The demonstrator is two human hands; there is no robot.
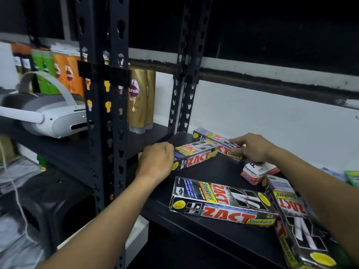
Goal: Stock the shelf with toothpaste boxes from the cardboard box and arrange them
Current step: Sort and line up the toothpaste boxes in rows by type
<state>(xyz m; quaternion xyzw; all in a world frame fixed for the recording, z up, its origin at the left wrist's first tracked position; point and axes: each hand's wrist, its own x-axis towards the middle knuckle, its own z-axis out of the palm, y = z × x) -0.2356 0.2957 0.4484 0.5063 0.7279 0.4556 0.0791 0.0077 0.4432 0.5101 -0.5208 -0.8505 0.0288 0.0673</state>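
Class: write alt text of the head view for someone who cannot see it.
A person's left hand grips the end of a Zact toothpaste box on a black shelf while the right hand touches a second Zact box behind it. Two more Zact boxes and a Pepsodent box lie nearer the camera; Sunsilk bottles stand further left.

Black shelf [209, 171]: 2 rear Zact boxes [196, 156] near the rear left corner, 2 front Zact boxes [223, 202] along the front edge, 1 Pepsodent box [254, 172] between them.
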